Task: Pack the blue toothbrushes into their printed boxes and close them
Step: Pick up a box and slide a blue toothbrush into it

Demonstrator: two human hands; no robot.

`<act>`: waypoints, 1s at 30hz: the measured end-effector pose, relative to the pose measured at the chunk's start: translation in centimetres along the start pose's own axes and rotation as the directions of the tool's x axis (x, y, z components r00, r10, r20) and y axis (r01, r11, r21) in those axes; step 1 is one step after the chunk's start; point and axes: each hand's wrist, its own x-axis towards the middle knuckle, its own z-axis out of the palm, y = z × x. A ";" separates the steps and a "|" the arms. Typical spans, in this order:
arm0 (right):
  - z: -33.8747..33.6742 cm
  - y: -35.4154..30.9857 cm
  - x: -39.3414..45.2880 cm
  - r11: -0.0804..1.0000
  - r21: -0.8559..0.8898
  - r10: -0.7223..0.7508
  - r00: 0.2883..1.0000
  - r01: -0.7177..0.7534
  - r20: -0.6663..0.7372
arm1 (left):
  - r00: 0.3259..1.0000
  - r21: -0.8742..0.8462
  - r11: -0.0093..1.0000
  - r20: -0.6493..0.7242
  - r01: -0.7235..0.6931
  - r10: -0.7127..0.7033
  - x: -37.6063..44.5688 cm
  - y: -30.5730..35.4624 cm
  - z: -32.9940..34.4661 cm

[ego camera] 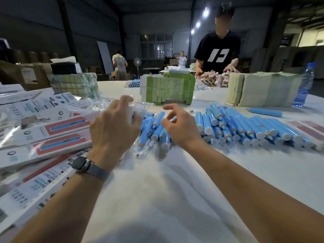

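Note:
Many blue toothbrushes [245, 130] with orange collars and white ends lie in a row right of centre on the white table [157, 190]. A smaller heap of toothbrushes [154, 130] lies between my hands. White printed boxes [57, 127] with red panels are piled at the left. My left hand [115, 127], with a watch on its wrist, is curled round a clear plastic packet [135, 113] just left of the small heap. Above that heap my right hand [180, 127] hovers with its fingers loosely curled and holds nothing.
A green banded bundle of flat cartons [168, 88] stands behind my hands. A pale stack of cartons [259, 90] and a water bottle [305, 85] are at the back right. A lone toothbrush [264, 112] lies apart. A person in black [219, 51] works opposite.

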 end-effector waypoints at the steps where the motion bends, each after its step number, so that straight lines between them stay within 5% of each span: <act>1: -0.1 0.0 0.1 0.998 0.041 0.043 0.999 -0.042 -0.024 | 0.999 -0.065 0.998 -0.048 -0.018 0.015 0.1 0.3 -0.2; 4: -0.6 -0.3 0.3 0.921 0.285 0.271 0.962 -0.267 0.025 | 0.987 -0.237 0.971 -0.160 -0.038 0.000 0.2 0.7 -0.4; 6: -0.9 -0.6 0.4 0.719 0.548 0.391 0.901 -0.428 0.190 | 0.983 -0.404 0.914 -0.182 -0.040 -0.037 -0.2 1.2 0.1; 9: -1.2 -0.8 0.7 0.514 0.754 0.333 0.905 -0.409 0.264 | 0.994 -0.668 0.743 -0.051 0.042 -0.102 -1.4 2.6 1.2; 11: -1.6 -0.8 0.8 0.532 0.790 0.325 0.935 -0.305 0.141 | 0.990 -0.699 0.702 0.081 0.136 -0.112 -2.2 2.8 2.3; 14: -2.2 -0.4 0.4 0.794 0.600 0.188 0.977 -0.092 -0.100 | 0.949 -0.697 0.657 0.302 0.286 -0.093 -2.9 2.9 3.3; 16: -1.9 -0.4 -0.3 0.898 0.439 0.025 0.994 0.025 -0.108 | 0.932 -0.700 0.655 0.362 0.284 -0.017 -3.6 3.4 3.5; 19: -1.4 -0.4 -1.2 0.938 0.320 -0.137 0.990 0.134 -0.012 | 0.917 -0.710 0.628 0.399 0.318 -0.012 -4.3 4.3 4.2; 24: -3.4 0.8 -0.2 0.881 0.450 -0.117 0.989 0.144 -0.087 | 0.880 -0.812 0.359 0.470 0.460 -0.063 -4.7 4.5 4.6; 27: -5.4 3.2 1.7 0.996 -0.081 -0.048 0.970 0.029 -0.240 | 0.900 -0.841 0.339 0.434 0.422 -0.041 -5.6 5.2 4.8; 30: -6.9 6.1 2.3 0.714 -0.675 0.152 0.982 -0.187 -0.111 | 0.904 -0.851 0.345 0.427 0.396 0.015 -6.4 5.6 4.8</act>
